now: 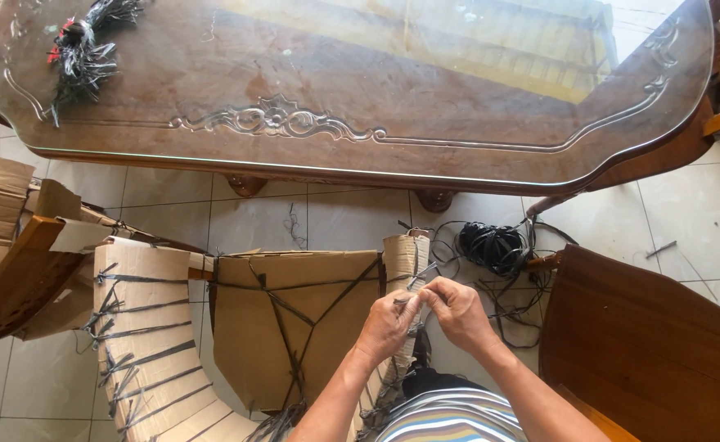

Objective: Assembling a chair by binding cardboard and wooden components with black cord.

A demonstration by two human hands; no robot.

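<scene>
— What do we hold here?

— Our left hand (386,323) and right hand (461,313) meet at about 6 o'clock of the view, fingertips pressed together, pinching a thin black plastic strap (406,299) between them.

— How does the strap lie?

— The short piece between our fingers runs almost level, from 9 to 3 o'clock. It sits against the cardboard-wrapped chair arm (405,262), whose long axis goes from 12 to 6 o'clock.

— And around it?

— At 9 o'clock of the hands is the cardboard-wrapped chair (290,315), crossed with black straps. At 1 o'clock a coil of black strap (493,245) lies on the tiled floor (335,217). At 12 o'clock stands the glass-topped wooden table (425,90).
</scene>
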